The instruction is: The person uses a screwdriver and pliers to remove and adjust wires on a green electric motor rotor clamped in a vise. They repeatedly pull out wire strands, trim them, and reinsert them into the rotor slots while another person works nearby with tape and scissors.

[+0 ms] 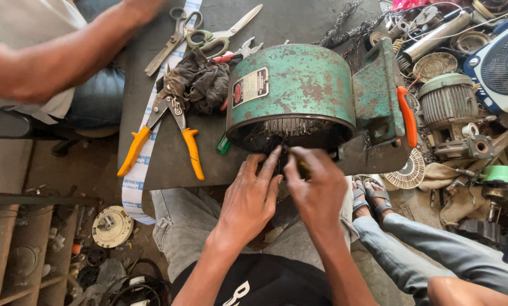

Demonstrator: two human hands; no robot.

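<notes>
Farthest left of the green motor housing [291,85], another person's forearm [67,54] crosses above the table corner. Nearer the housing lie the yellow-handled snips [169,127] on a white strip [143,164] that hangs over the table's front edge, with bare dark tabletop [169,170] between snips and housing. A dark rag [200,82] sits just left of the housing. My left hand [251,195] has its fingers spread, tips touching the windings at the housing's open lower rim, right at the table edge. My right hand [319,190] is pinched narrow on a small yellowish tool [303,168] poking into that rim. Right of the housing, an orange-handled tool [407,116] lies beside the crowded scrap parts [449,102].
</notes>
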